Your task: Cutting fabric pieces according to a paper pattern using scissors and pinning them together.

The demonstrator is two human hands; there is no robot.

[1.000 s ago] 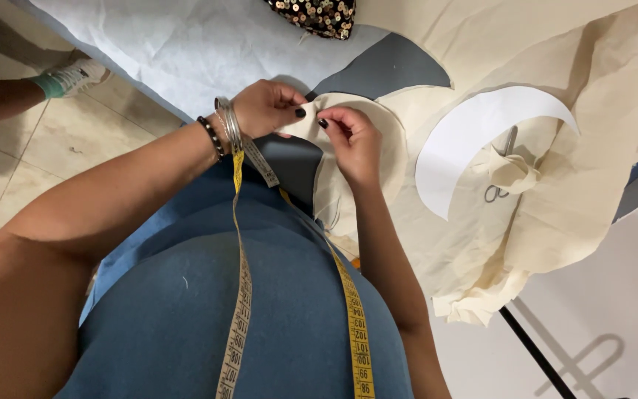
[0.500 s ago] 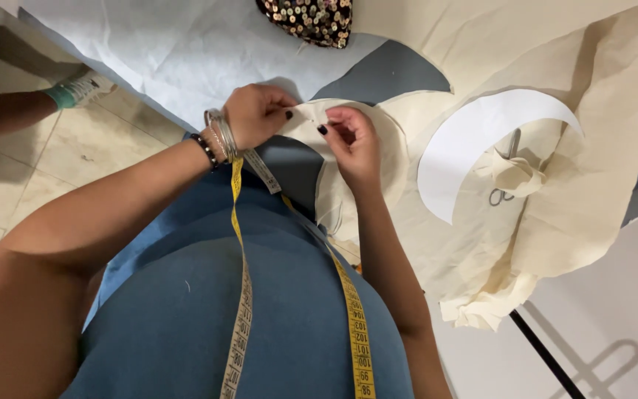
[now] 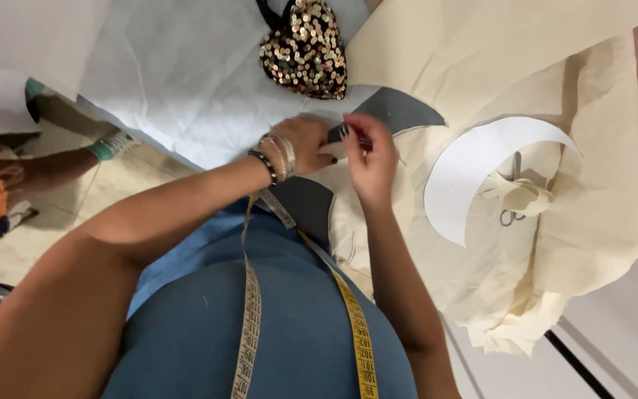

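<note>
Cream fabric [image 3: 599, 185] at frame centre: left hand [image 3: 306, 144] presses it flat, right hand [image 3: 369, 157] pinches a slim, unclear tool; marking seemingly needs steadiness.

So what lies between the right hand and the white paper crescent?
In the head view, only cream fabric lies between the right hand and the paper crescent; the scissors sit beyond it, inside the crescent's curve.

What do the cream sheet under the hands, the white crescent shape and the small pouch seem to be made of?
Cream sheet: probably unbleached woven cotton, matte; it wrinkles and folds softly.
White crescent: likely paper or thin card, lying flat with clean cut edges.
Pouch: fabric covered in shiny gold and dark sequins.
</note>
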